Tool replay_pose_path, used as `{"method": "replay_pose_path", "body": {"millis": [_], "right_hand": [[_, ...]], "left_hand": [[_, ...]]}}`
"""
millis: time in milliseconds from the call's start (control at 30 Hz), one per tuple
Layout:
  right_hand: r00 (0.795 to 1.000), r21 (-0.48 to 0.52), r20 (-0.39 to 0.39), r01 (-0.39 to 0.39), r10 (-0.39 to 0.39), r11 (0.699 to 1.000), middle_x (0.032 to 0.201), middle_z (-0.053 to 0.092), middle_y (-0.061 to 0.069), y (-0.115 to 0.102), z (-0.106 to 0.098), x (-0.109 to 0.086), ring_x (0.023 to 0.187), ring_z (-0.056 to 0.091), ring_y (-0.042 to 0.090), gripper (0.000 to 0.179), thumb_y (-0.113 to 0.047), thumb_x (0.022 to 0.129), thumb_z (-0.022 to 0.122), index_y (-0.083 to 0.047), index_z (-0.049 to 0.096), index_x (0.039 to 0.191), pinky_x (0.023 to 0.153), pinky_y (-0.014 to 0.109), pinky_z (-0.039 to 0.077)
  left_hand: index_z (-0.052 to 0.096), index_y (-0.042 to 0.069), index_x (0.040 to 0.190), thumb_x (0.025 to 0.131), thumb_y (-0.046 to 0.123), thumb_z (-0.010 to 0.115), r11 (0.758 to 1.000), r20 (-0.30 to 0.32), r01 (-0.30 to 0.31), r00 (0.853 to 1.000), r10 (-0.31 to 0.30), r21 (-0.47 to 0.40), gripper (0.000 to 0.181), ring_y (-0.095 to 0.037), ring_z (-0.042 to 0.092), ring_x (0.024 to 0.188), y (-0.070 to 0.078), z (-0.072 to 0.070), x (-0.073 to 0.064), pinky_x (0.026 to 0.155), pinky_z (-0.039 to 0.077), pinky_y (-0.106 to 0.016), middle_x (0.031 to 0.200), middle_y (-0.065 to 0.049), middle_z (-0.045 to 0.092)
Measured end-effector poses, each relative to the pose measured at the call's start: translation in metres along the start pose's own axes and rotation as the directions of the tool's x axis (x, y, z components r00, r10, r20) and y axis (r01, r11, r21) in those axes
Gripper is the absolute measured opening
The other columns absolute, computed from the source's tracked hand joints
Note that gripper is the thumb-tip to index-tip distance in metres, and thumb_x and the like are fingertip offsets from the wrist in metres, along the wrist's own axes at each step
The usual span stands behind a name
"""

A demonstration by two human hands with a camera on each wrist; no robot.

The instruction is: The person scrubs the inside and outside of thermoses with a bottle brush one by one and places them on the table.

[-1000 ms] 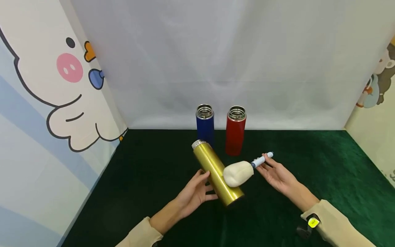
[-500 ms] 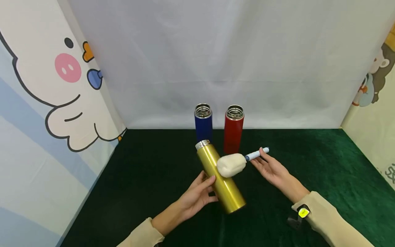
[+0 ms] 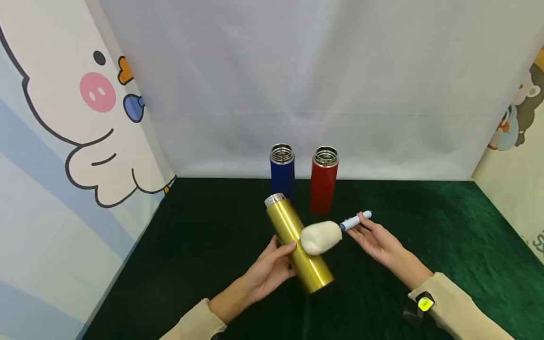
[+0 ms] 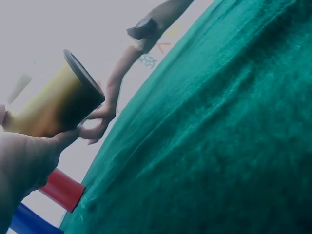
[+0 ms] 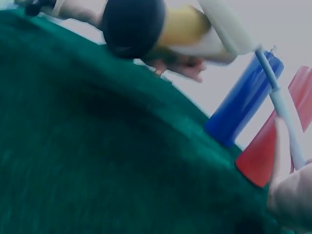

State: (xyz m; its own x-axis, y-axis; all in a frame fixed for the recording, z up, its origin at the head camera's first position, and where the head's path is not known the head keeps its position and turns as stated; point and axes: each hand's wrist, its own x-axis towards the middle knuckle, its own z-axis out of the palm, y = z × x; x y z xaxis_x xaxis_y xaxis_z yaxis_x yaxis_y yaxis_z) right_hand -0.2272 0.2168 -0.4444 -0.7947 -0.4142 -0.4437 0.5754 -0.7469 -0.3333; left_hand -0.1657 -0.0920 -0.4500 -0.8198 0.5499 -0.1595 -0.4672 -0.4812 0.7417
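Observation:
A shiny yellow bottle (image 3: 289, 226) with a bare metal neck leans tilted in the air, its neck toward the upper left in the head view. My left hand (image 3: 269, 269) grips it around the lower half, thumb across the front. In my right hand (image 3: 380, 242) I pinch the light-blue handle of a bottle brush (image 3: 320, 237). Its white spongy head overlaps the bottle's side in the head view. The right wrist view shows the brush handle (image 5: 287, 117) running from the fingers to the white head near the yellow bottle (image 5: 183, 27).
Behind the hands stand a blue bottle (image 3: 282, 177) and a red bottle (image 3: 324, 186), both upright with uncovered mouths. A dark green cloth (image 3: 425, 226) covers the table. A pale curtain (image 3: 340, 71) hangs at the back, with cartoon-printed panels (image 3: 51, 123) at the sides.
The brush head has shifted up along the yellow bottle's side, then back down, ending slightly left of where it was. The left hand keeps its hold on the bottle.

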Motion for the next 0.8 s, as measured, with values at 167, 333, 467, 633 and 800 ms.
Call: {"method": "replay_pose_path", "body": {"millis": [167,333,467,633,800], "right_hand": [[0.999,-0.157,0.048,0.028,-0.021,0.987,0.123,0.06,0.004,-0.003,-0.019,-0.012,0.106,0.07,0.02,0.018,-0.021,0.109,0.047,-0.019,0.056,0.124,0.104,0.032,0.054],[0.997,-0.202,0.073,0.043,-0.029,0.978,0.114,0.065,0.004,-0.009,-0.028,-0.017,0.106,0.069,0.016,0.018,-0.024,0.109,0.047,-0.017,0.062,0.118,0.099,0.03,0.057],[0.996,-0.196,0.076,0.052,-0.038,0.979,0.113,0.067,0.005,-0.014,-0.027,-0.015,0.104,0.07,0.016,0.022,-0.023,0.109,0.046,-0.015,0.066,0.112,0.097,0.028,0.057],[0.997,-0.043,0.055,0.059,-0.057,0.997,0.122,0.063,0.008,-0.013,-0.011,-0.007,0.114,0.069,0.02,0.031,-0.021,0.107,0.05,-0.021,0.047,0.138,0.108,0.028,0.05],[0.996,0.136,0.066,0.046,-0.055,0.99,0.165,0.028,0.001,-0.007,0.008,0.0,0.155,0.026,0.015,0.073,-0.018,0.107,0.046,-0.031,0.002,0.163,0.123,0.026,0.028]], "left_hand": [[0.018,0.036,0.15,0.1,0.012,0.055,0.999,-0.07,-0.047,0.997,0.046,-0.021,0.066,-0.021,0.051,0.127,0.003,-0.005,0.0,0.109,0.044,-0.046,0.136,-0.003,0.045],[0.023,0.026,0.155,0.104,0.021,0.055,0.999,-0.081,-0.035,0.996,0.038,0.037,0.06,-0.02,0.054,0.127,0.003,-0.007,0.002,0.113,0.041,-0.051,0.136,-0.001,0.053],[0.028,0.022,0.156,0.105,0.025,0.057,0.996,-0.09,0.014,0.996,-0.006,0.088,0.059,-0.018,0.058,0.128,0.0,-0.006,0.003,0.116,0.039,-0.059,0.138,0.0,0.058],[0.031,0.018,0.153,0.105,0.026,0.056,0.992,-0.033,0.062,0.998,-0.059,0.109,0.054,-0.017,0.06,0.123,-0.005,-0.001,0.004,0.107,0.05,-0.05,0.135,-0.002,0.06],[0.034,0.018,0.146,0.107,0.027,0.05,0.987,0.023,0.093,0.995,-0.097,0.13,0.043,-0.015,0.06,0.115,-0.008,0.002,0.004,0.093,0.053,-0.038,0.126,0.001,0.061]]}}
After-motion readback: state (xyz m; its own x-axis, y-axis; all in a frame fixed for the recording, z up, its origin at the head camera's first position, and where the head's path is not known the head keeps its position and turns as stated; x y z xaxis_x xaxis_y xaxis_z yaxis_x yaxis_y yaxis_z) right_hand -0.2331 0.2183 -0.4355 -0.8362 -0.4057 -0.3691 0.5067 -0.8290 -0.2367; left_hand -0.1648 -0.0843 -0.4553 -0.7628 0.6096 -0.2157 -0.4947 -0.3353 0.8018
